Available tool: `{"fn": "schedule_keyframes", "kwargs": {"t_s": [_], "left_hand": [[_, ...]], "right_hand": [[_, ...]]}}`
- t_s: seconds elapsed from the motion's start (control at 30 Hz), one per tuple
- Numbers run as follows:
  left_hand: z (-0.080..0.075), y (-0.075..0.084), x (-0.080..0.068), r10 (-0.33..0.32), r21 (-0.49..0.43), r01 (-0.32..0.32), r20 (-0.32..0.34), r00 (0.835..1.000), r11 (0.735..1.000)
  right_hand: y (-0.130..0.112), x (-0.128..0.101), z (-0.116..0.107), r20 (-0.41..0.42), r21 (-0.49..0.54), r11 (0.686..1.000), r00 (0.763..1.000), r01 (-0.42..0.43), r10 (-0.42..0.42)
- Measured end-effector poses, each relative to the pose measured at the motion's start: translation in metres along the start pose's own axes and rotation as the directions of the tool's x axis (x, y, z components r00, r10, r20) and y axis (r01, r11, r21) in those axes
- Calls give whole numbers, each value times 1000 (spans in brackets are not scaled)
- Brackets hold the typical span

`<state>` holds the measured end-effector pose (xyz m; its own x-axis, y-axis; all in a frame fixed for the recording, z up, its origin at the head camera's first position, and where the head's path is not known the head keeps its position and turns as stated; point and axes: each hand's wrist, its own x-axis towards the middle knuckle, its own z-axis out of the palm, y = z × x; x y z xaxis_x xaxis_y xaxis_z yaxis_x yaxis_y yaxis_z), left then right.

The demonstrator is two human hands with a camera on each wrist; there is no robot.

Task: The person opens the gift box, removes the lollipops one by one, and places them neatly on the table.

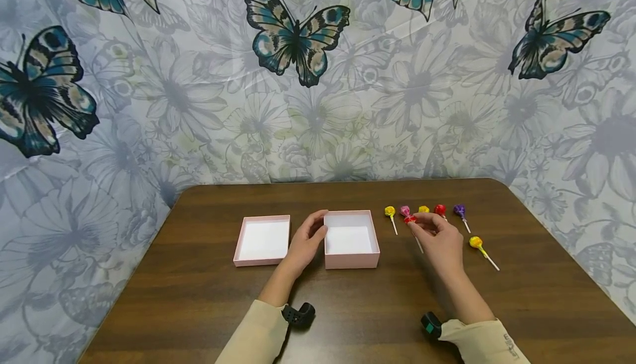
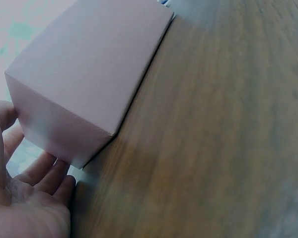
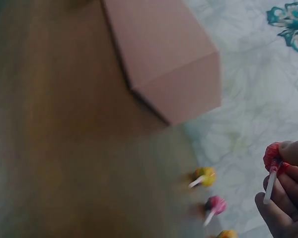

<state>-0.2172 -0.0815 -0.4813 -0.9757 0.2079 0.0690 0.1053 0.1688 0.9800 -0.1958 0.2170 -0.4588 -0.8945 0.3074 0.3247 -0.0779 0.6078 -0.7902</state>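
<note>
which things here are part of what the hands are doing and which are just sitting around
In hand:
right hand pinching the red lollipop
left hand touching the open pink box

Lying about:
box lid
row of lollipops, from the yellow one to the purple one
lone yellow lollipop

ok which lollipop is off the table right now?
The red lollipop pinched in the right hand; its stick hangs below the fingers. The other six lie on the table, including a second red one in the row.
</note>
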Motion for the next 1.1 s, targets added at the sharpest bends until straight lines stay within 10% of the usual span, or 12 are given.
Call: {"fn": "schedule_keyframes", "kwargs": {"t_s": [0.4, 1.1], "left_hand": [[-1, -29, 11, 16, 9, -15, -32, 999, 1000], [-3, 5, -4, -14, -9, 14, 9, 1000, 1000]], "right_hand": [[23, -8, 8, 0, -108, 994, 999, -33, 33], [33, -13, 8, -11, -277, 961, 1000, 22, -26]]}}
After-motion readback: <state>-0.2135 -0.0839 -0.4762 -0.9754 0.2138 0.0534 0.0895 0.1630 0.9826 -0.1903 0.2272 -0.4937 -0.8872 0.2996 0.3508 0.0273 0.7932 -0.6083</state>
